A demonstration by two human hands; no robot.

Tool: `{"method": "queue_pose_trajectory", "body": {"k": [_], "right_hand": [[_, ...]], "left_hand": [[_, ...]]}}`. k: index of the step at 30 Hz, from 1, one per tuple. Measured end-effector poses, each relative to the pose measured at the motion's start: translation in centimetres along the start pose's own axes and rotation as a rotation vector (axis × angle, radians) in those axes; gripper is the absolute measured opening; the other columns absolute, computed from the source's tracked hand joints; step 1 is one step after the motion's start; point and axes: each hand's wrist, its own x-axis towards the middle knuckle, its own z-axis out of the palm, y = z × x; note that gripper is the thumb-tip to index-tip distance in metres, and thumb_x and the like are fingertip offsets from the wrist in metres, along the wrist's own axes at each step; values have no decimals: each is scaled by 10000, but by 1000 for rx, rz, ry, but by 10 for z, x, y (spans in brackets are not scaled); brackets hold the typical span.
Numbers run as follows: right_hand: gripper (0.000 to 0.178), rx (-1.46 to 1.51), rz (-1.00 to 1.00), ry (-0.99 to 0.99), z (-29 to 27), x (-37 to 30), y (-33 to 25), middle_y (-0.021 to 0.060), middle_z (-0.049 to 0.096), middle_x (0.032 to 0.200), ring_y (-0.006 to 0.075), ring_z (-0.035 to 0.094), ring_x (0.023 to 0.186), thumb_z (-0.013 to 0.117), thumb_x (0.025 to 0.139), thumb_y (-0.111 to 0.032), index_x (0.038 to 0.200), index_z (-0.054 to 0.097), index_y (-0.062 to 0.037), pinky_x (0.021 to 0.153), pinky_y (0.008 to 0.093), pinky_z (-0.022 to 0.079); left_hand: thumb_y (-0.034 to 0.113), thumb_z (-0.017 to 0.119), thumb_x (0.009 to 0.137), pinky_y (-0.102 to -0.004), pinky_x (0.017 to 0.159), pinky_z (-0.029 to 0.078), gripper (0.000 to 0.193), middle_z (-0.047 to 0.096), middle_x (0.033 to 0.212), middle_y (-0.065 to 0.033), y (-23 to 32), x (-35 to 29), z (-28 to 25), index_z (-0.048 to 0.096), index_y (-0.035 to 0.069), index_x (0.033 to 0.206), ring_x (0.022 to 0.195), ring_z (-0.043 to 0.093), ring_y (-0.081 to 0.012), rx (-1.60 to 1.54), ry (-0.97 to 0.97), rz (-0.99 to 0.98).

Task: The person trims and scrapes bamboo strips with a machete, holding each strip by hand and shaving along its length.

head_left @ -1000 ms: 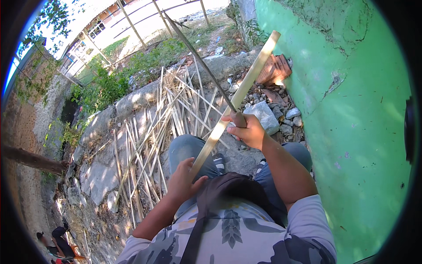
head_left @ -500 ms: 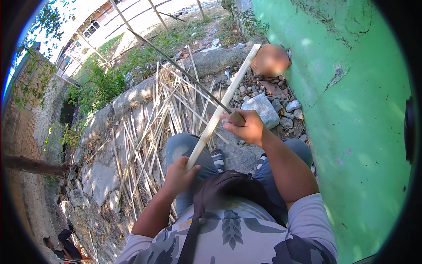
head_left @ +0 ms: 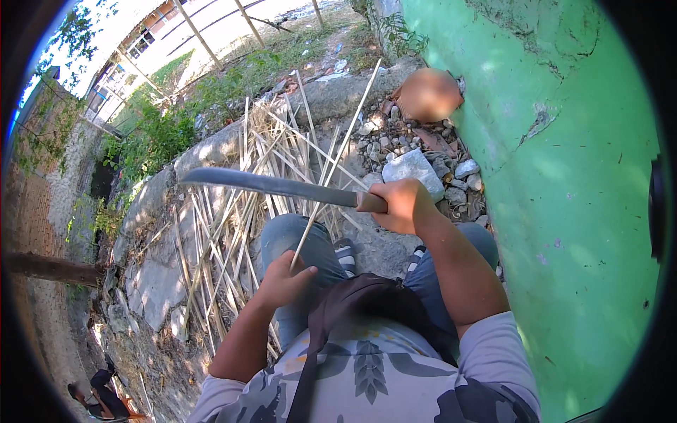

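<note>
My right hand is closed round the wooden handle of a machete. Its long grey blade points left, its broad side showing, above the knees. In my left hand, the lower end of a long pale wooden strip is gripped by my left knee. The strip slants away up and to the right, narrow edge toward me, and the blade crosses in front of it. Whether the blade touches the strip, I cannot tell. Beyond my knees, a heap of similar pale strips lies on the ground.
A green wall rises close on my right. Along its foot lie a large pale stone, small rubble and a blurred roundish object. A low stone edge runs beyond the strips. Another person is at the far lower left.
The machete has swung from pointing away and up-left to lying nearly level leftward. The strip in my left hand has turned from its broad face to its narrow edge and tipped leftward.
</note>
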Motion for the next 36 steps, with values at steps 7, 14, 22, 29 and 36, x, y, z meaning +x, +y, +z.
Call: {"method": "queue_pose_trajectory", "body": {"k": [7,14,22,29,36], "right_hand": [[190,-220,0,-100,12,9,22,123,707,795,366,698,793,725,767,-255,916,663,-154,716,496,546],[147,-169,113,-199,23,4,-1,144,707,796,393,694,812,686,803,-270,893,685,-153,728,504,546],[203,-124,154,-202,44,-1,2,169,709,828,425,676,813,659,860,-321,870,711,-125,714,496,535],[253,-104,250,-282,39,13,29,179,696,776,434,675,784,687,844,-365,809,690,-115,698,508,543],[205,-177,137,-251,42,9,6,191,699,802,421,680,792,659,830,-309,827,705,-110,717,512,542]], "left_hand": [[275,854,794,-341,598,415,417,492,727,-27,11,6,-11,494,70,835,677,460,-147,-60,-146,28],[276,854,795,-334,587,411,421,482,711,-6,17,4,-9,490,66,828,668,452,-132,-66,-137,-73],[303,828,819,-357,604,440,406,539,708,-62,25,5,1,537,21,844,660,497,-166,24,-1,-68],[297,831,825,-362,603,441,407,544,698,-76,29,9,3,536,16,837,649,498,-176,14,0,-91],[296,835,825,-366,600,442,404,545,697,-71,20,1,4,537,22,831,643,497,-182,28,10,-69]]}}
